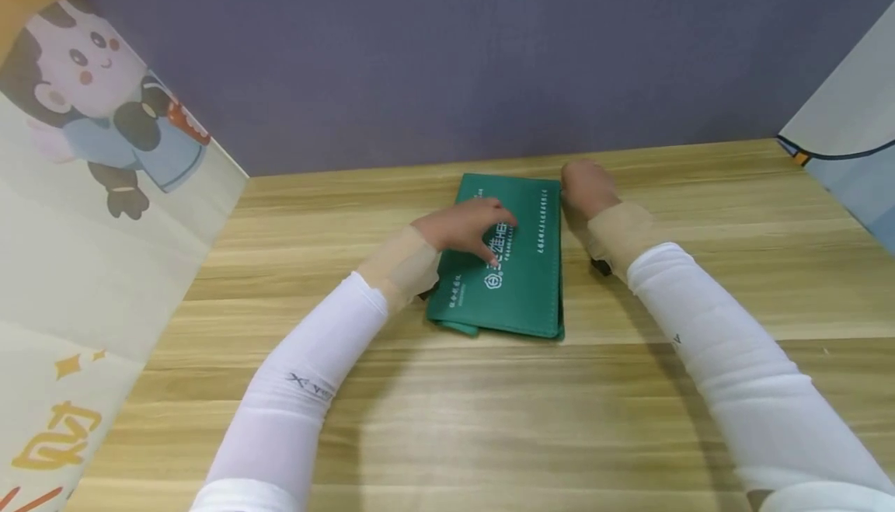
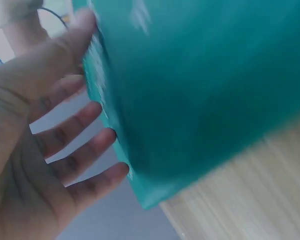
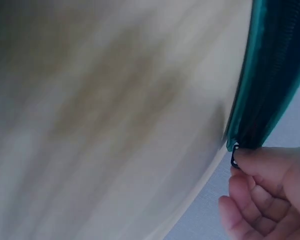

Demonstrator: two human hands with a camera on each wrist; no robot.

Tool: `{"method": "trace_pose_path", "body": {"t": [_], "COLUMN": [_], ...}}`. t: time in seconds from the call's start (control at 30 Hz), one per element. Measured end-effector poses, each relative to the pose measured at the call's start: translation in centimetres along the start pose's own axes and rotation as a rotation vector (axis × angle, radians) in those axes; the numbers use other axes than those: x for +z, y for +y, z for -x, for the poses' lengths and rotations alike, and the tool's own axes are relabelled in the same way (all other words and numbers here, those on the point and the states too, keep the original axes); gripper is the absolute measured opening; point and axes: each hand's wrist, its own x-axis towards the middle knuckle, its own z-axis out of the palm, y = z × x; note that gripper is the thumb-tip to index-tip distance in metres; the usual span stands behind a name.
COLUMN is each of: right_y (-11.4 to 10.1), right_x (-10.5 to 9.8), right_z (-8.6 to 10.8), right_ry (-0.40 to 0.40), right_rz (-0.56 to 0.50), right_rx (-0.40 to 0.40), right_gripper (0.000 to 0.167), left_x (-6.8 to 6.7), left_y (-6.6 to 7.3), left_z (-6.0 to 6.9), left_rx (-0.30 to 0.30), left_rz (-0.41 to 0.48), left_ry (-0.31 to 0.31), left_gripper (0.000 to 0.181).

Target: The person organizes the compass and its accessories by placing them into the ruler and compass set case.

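A green zip pouch (image 1: 520,290) with white printing lies flat on the wooden table. Over its left half is my left hand (image 1: 467,228), thumb and fingers spread apart with nothing gripped. In the left wrist view, its fingertips (image 2: 121,170) are at the pouch's printed face. At the far right corner of the pouch, my right hand (image 1: 590,188) pinches the dark zipper pull (image 3: 235,156) between thumb and finger. The zipper (image 3: 277,55) runs along the pouch's side, up to that pull; the head view hides the pull.
The wood-grain table (image 1: 447,426) ends at a grey-blue panel (image 1: 489,53) close behind the pouch. A white wall with a cartoon figure (image 1: 126,100) stands on the left. A dark cable (image 1: 842,156) hangs at the far right corner.
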Motion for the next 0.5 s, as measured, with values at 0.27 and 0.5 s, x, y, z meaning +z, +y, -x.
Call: {"method": "trace_pose_path", "body": {"t": [0.27, 0.5], "right_y": [-0.1, -0.1], "right_x": [0.2, 0.6], "right_z": [-1.1, -2.0], "right_ry": [0.005, 0.022], "right_rz": [-0.009, 0.022], "right_rx": [-0.081, -0.089], "right_gripper": [0.017, 0.016], "left_x": [0.0, -0.1], "left_y": [-0.8, -0.3], "left_z": [-0.2, -0.5], "left_rx": [-0.032, -0.091], "left_rz": [-0.046, -0.066], "left_ry": [-0.016, -0.022], "left_gripper": [0.074, 0.072]}}
